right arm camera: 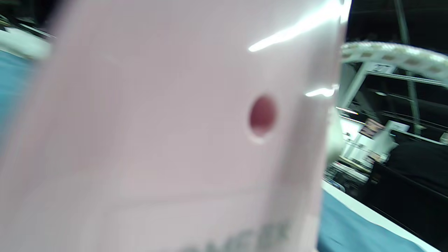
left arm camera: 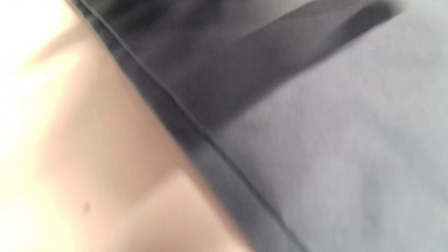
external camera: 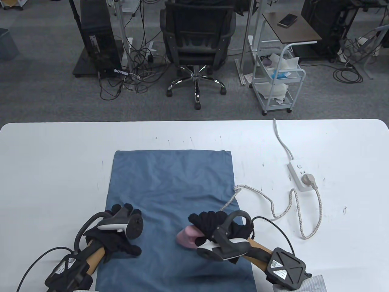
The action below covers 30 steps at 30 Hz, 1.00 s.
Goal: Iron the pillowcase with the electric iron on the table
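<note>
The left hand (external camera: pixel 117 235) rests on the near left part of the blue pillowcase (external camera: pixel 170 188), at its left edge, gloved fingers spread flat on the cloth and gripping nothing; its tracker (external camera: pixel 121 223) sits on the back of the hand. In the left wrist view, which is badly blurred, only the pillowcase hem (left arm camera: pixel 210 147) running diagonally against the pale bench (left arm camera: pixel 70 140) can be made out. The pillowcase lies spread flat on the white bench (external camera: pixel 54 170), long side running near to far, with light wrinkles near its middle. To the right of the left hand, the right hand (external camera: pixel 212 226) has its grip closed around the pink iron (external camera: pixel 187 237), which stands on the near middle of the pillowcase. The right wrist view is filled by the iron's pink body (right arm camera: pixel 175 140) with a dark red dot (right arm camera: pixel 262 115). The iron's braided cord (external camera: pixel 273 206) snakes rightward across the bench to a plug (external camera: pixel 308 179) seated in the white power strip (external camera: pixel 299 175) at the right.
</note>
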Available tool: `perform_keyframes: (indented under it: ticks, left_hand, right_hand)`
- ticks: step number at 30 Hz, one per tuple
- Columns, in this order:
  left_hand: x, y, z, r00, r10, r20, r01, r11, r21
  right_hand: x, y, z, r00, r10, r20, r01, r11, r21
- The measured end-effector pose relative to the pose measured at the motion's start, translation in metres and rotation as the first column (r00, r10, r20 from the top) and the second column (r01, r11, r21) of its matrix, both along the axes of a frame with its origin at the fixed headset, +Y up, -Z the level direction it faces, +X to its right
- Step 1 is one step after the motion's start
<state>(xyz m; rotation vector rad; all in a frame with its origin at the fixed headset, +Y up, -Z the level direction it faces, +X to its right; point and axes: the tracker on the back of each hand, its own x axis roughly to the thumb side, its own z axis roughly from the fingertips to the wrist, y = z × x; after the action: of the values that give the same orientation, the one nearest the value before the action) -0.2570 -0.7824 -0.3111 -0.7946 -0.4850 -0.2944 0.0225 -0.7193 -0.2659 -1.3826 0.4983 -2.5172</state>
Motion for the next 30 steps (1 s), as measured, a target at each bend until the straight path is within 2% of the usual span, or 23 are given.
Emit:
perform_keyframes:
  ticks: [5,7,11,14,19,22,23,25,27,28,30]
  left_hand:
    - [-0.007,-0.011,0.006,1.0,-0.006,-0.03,0.004,0.998,-0.068]
    - [-0.007,-0.012,0.006,0.999,0.027,-0.046,-0.029,0.999,-0.04]
    - [-0.011,-0.013,0.009,0.996,0.07,-0.052,-0.071,0.997,-0.019]
    - [-0.011,-0.013,0.009,0.997,0.068,-0.047,-0.069,0.997,-0.023]
    - [-0.01,-0.013,0.009,0.999,0.043,-0.028,-0.044,0.999,-0.015]
    - [-0.01,-0.013,0.009,0.998,0.049,-0.029,-0.049,0.999,-0.016]
    - [-0.01,-0.013,0.009,0.998,0.05,-0.029,-0.05,0.999,-0.015]
    - [-0.01,-0.013,0.009,0.998,0.048,-0.028,-0.049,0.999,-0.013]
    - [-0.01,-0.013,0.009,0.998,0.055,-0.031,-0.055,0.998,-0.013]
    - [-0.011,-0.013,0.009,0.998,0.061,-0.033,-0.062,0.998,-0.014]
    - [-0.011,-0.013,0.009,0.997,0.063,-0.033,-0.064,0.998,-0.015]
  right_hand:
    - [-0.015,-0.017,0.005,0.999,-0.032,-0.008,0.032,0.998,-0.059]
    - [-0.016,-0.02,0.002,0.998,-0.031,0.055,0.033,0.999,-0.026]
    - [-0.014,-0.019,-0.009,0.96,0.001,0.282,0.028,0.995,-0.099]
    - [-0.003,-0.019,-0.028,0.92,0.026,0.392,-0.006,0.999,-0.053]
    - [0.034,-0.018,-0.076,0.79,0.04,0.611,-0.006,0.998,-0.057]
    - [0.057,-0.018,-0.1,0.717,0.044,0.696,-0.028,0.999,-0.035]
    - [0.06,-0.018,-0.105,0.711,0.042,0.702,-0.026,0.999,-0.034]
    - [0.061,-0.015,-0.111,0.72,0.055,0.691,-0.018,0.998,-0.06]
    - [0.056,-0.009,-0.108,0.774,0.054,0.631,-0.039,0.999,-0.037]
    - [0.05,-0.007,-0.101,0.824,0.047,0.564,-0.05,0.999,-0.01]
    - [0.038,-0.007,-0.084,0.878,0.025,0.478,-0.034,0.999,0.011]
